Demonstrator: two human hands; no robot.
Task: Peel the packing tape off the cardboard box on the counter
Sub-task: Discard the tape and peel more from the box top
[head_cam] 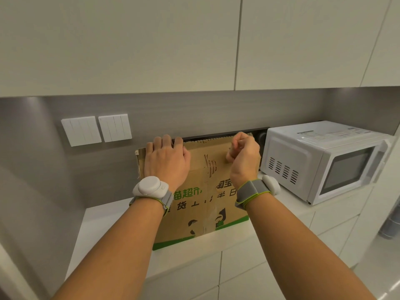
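One cardboard box (pixel 201 191), printed in green and black, stands on the white counter (pixel 108 224) against the grey backsplash, just left of the microwave. A strip of clear packing tape (pixel 208 215) runs down the middle of the box's near face; torn patches of the cardboard surface (pixel 210 165) show along the same line higher up.

Left hand (pixel 165 161): laid over the box's upper left part, palm against the near face, fingers (pixel 166 140) curled over the top edge and gripping it.

Right hand (pixel 243 155): raised at the box's upper right, fingers clenched and drawn together near the thumb (pixel 230 155), close to the top edge. Whether tape is pinched between them cannot be told; the visible tape strip lies below and left of these fingers, apart from them.

Counts: one box, two hands, two grey wristbands, each carrying a white device (pixel 150 187); one white microwave (pixel 322 161); two white switch panels (pixel 96 129) on the backsplash left of the box; pale upper cabinets (pixel 129 44) above and pale drawer fronts (pixel 238 267) below the counter.
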